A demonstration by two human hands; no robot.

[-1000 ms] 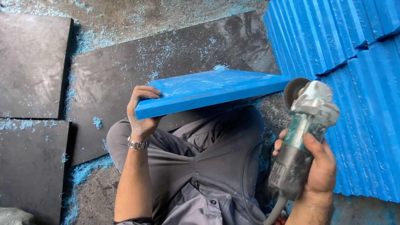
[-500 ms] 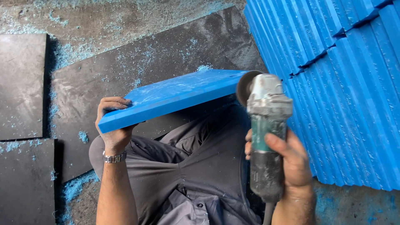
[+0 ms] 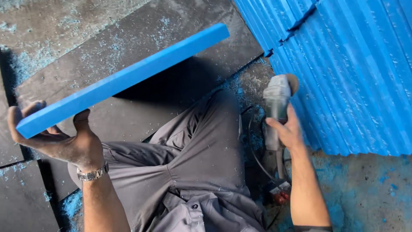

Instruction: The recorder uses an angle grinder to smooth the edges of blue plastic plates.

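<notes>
My left hand (image 3: pixel 64 144) is closed on the lower end of a long, flat, bright blue foam board (image 3: pixel 124 79), thumb on the near face and fingers curled up behind its edge; the board is held edge-on to me, rising from my hand at the lower left to its free end at the upper middle, clear of the ground and throwing a dark shadow on the slab below; a silver metal wristwatch (image 3: pixel 92 174) sits on that wrist; my right hand (image 3: pixel 286 131) is wrapped round the body of a grey handheld angle grinder (image 3: pixel 277 109), which points away from me with its round disc at the far end, just beside the stack of upright blue foam sheets (image 3: pixel 356 73) that fills the right side; whether the disc touches the stack I cannot tell; the grinder is well apart from the board; a black power cable (image 3: pixel 255 154) loops from the grinder down past my right leg toward a small dark plug piece with red parts (image 3: pixel 279 195) on the ground; my legs in grey trousers (image 3: pixel 189 154) stretch out between my two arms; under them lie large dark grey flat slabs (image 3: pixel 141 38), and the rough concrete floor (image 3: pixel 365 193) is dusted with blue foam powder, thickest near the stack and along the slab edges.
</notes>
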